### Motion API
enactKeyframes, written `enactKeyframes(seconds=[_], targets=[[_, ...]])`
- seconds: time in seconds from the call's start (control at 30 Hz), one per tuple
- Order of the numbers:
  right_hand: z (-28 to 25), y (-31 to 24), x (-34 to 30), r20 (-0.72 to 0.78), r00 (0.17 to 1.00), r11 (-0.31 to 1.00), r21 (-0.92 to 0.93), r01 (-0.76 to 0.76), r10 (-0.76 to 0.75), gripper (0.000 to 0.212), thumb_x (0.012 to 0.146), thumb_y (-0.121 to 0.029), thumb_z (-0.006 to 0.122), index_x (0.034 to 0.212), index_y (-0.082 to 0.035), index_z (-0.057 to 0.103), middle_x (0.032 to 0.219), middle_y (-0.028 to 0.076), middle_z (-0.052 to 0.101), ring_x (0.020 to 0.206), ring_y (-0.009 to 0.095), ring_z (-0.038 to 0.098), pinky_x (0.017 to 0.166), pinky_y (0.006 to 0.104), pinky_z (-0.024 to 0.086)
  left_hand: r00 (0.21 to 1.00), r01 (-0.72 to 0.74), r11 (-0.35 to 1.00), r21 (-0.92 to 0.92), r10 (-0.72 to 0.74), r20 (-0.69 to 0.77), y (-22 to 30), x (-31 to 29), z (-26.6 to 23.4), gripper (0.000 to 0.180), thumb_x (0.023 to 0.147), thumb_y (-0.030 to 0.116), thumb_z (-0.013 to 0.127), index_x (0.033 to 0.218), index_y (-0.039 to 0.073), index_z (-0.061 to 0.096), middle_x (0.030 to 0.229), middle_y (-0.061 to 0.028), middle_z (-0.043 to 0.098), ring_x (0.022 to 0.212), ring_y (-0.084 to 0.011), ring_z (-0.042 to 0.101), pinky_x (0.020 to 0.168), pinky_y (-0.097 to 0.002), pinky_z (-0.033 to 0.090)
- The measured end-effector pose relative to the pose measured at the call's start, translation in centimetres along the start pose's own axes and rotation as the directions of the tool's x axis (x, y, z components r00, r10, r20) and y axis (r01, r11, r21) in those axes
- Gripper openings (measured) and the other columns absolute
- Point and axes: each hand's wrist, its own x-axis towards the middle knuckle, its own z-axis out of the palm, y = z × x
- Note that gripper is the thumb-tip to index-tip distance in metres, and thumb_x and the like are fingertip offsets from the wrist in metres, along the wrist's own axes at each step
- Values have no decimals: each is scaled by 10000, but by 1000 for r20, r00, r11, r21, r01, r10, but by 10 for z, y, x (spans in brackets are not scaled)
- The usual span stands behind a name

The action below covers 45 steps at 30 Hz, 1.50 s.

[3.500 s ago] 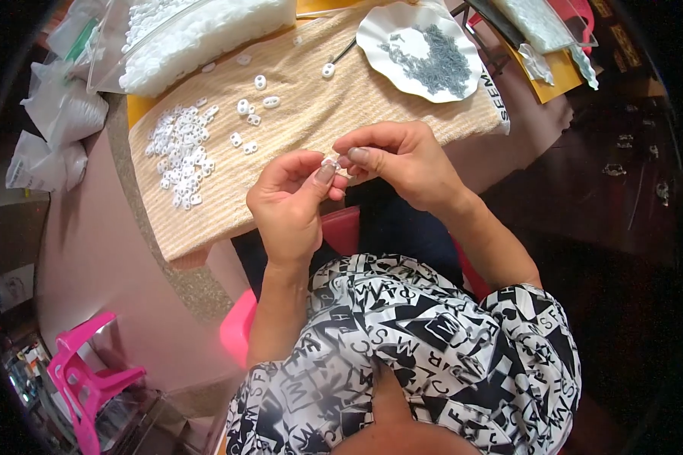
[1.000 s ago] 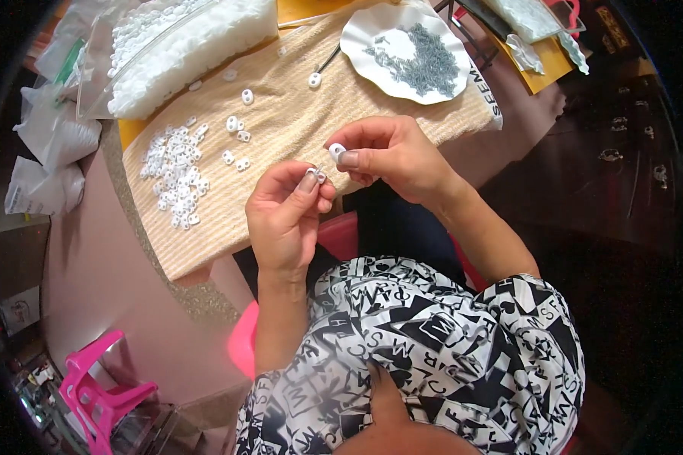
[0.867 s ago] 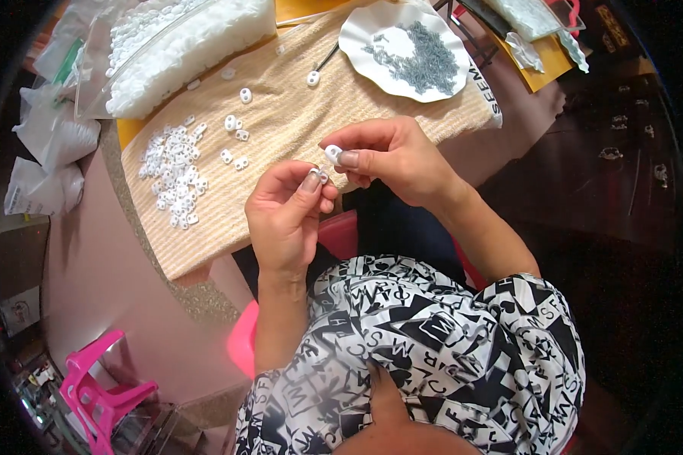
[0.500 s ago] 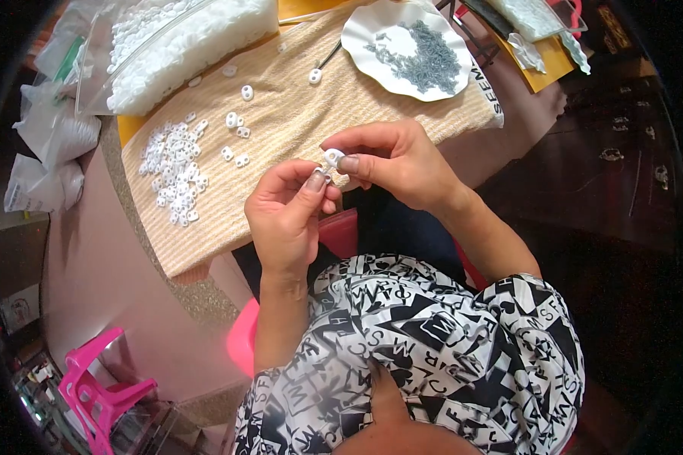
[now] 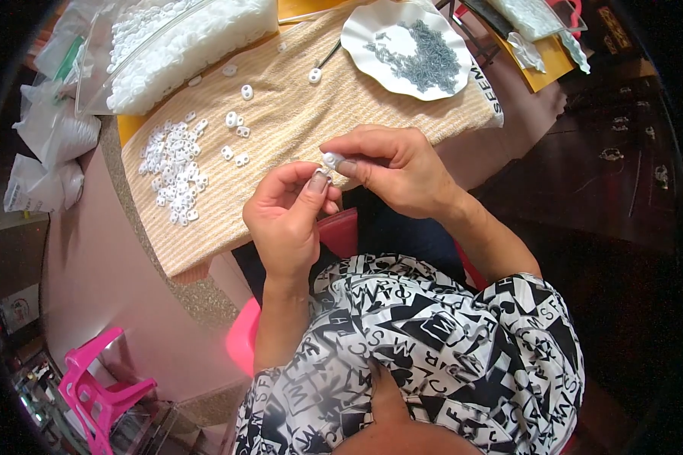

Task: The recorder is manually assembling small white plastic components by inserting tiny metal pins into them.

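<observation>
Over the near edge of the cloth, both my hands meet, fingertips almost touching. My right hand (image 5: 404, 171) pinches a small white oval plastic piece (image 5: 331, 160) between thumb and forefinger. Just below it, my left hand (image 5: 284, 224) is closed in a pinch on a smaller white plastic piece (image 5: 322, 173), mostly covered by the thumb. Whether the two pieces touch I cannot tell. To the left lies a pile of small white two-holed plastic pieces (image 5: 176, 163). Several larger oval ones, such as a white oval piece (image 5: 247, 92), lie scattered beyond the hands.
A striped beige cloth (image 5: 281, 136) covers the table. At the far right stands a white scalloped plate (image 5: 364, 34) holding small grey pins or screws. A clear box (image 5: 92, 91) of white parts sits far left. A pink stool (image 5: 102, 394) is on the floor, lower left.
The white oval piece in my right fingers has turned and tilted, and the right hand has rolled slightly. My left hand has barely shifted. Things on the table have stayed put.
</observation>
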Motion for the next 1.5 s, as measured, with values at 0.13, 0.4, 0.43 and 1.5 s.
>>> enactKeyframes(seconds=[0.13, 0.4, 0.43, 1.5], targets=[[0, -2, -1, 3, 1000, 1000, -31, -3, 3, 195, 790, 14, 561, 982, 35, 590, 865, 80, 592, 809, 124, 573, 708, 223, 462, 1000, -7, 1000, 7, 7, -16, 1, -1, 2, 118, 794, -38, 558, 908, -65, 548, 768, -109, 595, 613, -130, 575, 530, -209, 477], [5, -2, -2, -75, 991, 961, 262, -88, 112, 153, 776, -5, 586, 920, 45, 578, 808, 69, 608, 755, 94, 570, 673, 219, 469, 1000, -14, 1000, 16, 14, -17, 1, -3, 3, 131, 794, -36, 559, 920, -69, 547, 773, -110, 596, 611, -127, 575, 533, -210, 479], [5, -1, -2, -75, 991, 961, 263, -88, 111, 153, 776, -5, 586, 920, 45, 578, 808, 69, 608, 755, 94, 570, 673, 219, 469, 1000, -10, 1000, 12, 11, -17, 2, -3, 4, 132, 794, -36, 559, 922, -69, 547, 774, -111, 596, 611, -127, 574, 533, -211, 479], [3, -4, -2, -74, 996, 965, 259, -31, 51, 146, 777, -1, 591, 916, 41, 584, 829, 66, 603, 775, 103, 572, 695, 220, 470, 1000, 1, 999, -33, -1, -9, 3, -3, 4, 118, 794, -45, 552, 909, -67, 545, 756, -118, 594, 603, -128, 573, 531, -207, 476]])
